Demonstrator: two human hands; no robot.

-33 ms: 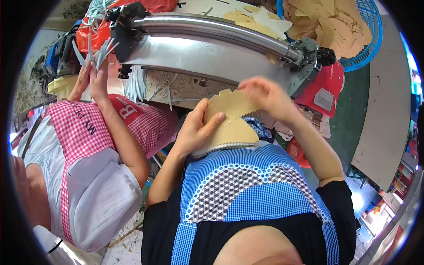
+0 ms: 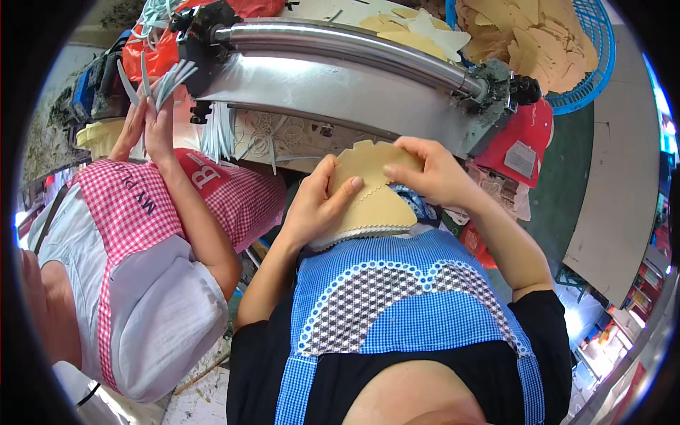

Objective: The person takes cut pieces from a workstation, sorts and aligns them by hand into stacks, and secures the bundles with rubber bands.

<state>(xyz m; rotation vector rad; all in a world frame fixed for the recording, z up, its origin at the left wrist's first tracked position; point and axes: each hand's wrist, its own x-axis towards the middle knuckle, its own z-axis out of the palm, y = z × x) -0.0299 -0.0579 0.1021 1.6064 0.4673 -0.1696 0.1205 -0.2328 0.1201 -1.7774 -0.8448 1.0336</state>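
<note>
A stack of thin tan sheet pieces (image 2: 379, 212) with zigzag edges rests against my blue checked apron. My left hand (image 2: 319, 202) is closed around its left side, the thumb lying over the face of the pieces. The uppermost tan piece (image 2: 365, 164), with a notched far edge, is turned askew across the stack. My right hand (image 2: 435, 173) grips that piece at its right side, thumb on top and fingers curled at the far edge. The ends of the right fingers are partly hidden.
Beyond my hands stands a machine with a long steel roller (image 2: 347, 53). A blue basket (image 2: 602, 53) of tan pieces is at the far right; more loose pieces (image 2: 418, 32) lie behind the roller. At left, a co-worker's hands (image 2: 152, 124) hold pale strips (image 2: 173, 79).
My right hand has moved slightly nearer, and its thumb now presses on the uppermost piece's right side. My left hand stays almost where it was.
</note>
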